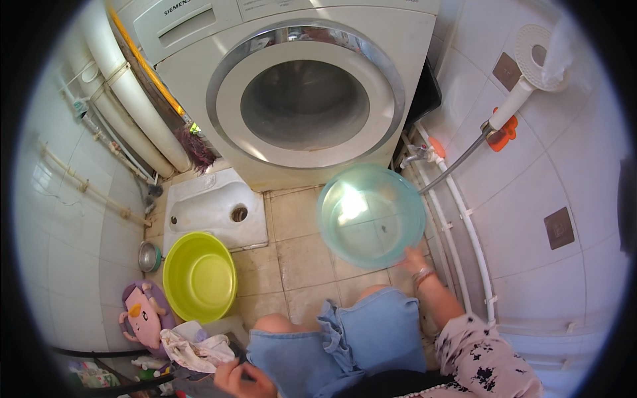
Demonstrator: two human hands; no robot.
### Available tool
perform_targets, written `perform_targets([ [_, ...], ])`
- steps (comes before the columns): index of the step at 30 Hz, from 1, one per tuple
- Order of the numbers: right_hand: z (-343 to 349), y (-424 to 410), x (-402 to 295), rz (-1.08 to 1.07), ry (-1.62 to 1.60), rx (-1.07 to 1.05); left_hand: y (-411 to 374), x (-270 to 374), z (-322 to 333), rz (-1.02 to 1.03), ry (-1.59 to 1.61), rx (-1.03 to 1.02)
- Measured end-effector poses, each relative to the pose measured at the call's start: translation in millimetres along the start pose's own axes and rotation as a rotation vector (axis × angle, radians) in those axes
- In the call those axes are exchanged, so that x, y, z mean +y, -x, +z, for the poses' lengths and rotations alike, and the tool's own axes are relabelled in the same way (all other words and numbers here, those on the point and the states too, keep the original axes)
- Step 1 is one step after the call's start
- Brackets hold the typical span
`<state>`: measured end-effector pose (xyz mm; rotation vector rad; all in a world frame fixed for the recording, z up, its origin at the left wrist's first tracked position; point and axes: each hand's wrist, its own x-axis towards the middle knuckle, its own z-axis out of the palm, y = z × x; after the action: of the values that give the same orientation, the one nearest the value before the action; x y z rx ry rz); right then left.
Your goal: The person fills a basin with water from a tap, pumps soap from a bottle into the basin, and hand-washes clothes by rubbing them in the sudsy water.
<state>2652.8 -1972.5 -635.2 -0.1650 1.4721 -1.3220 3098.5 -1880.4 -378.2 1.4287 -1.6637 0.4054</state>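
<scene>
A translucent teal plastic basin is on the tiled floor before the washing machine, beneath a wall tap. My right hand grips its near right rim, with a bracelet at the wrist. Over at the lower left, my left hand has curled fingers and nothing visible in it; whether the fingertips touch cannot be told. Beside that hand lies a crumpled patterned cloth. A yellow-green plastic basin stands empty at the near edge of the squat toilet.
The white front-loading washing machine fills the back. A white squat toilet lies left of centre. A small metal bowl and a pink and purple cartoon-faced item are by the left wall. Pipes and a tap line the right wall.
</scene>
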Motion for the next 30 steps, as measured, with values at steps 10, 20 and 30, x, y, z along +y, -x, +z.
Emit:
perform_targets([
  [10, 55, 81, -9, 0.376, 0.554, -0.655, 83, 31, 233, -1.198, 0.882, -1.146],
  [20, 126, 34, -240, -1.442, 1.197, 0.155, 131, 85, 321, -1.605, 1.315, -1.245],
  [30, 101, 7, -245, -1.457, 1.120, 0.269, 123, 108, 305, -1.516, 1.482, -1.048],
])
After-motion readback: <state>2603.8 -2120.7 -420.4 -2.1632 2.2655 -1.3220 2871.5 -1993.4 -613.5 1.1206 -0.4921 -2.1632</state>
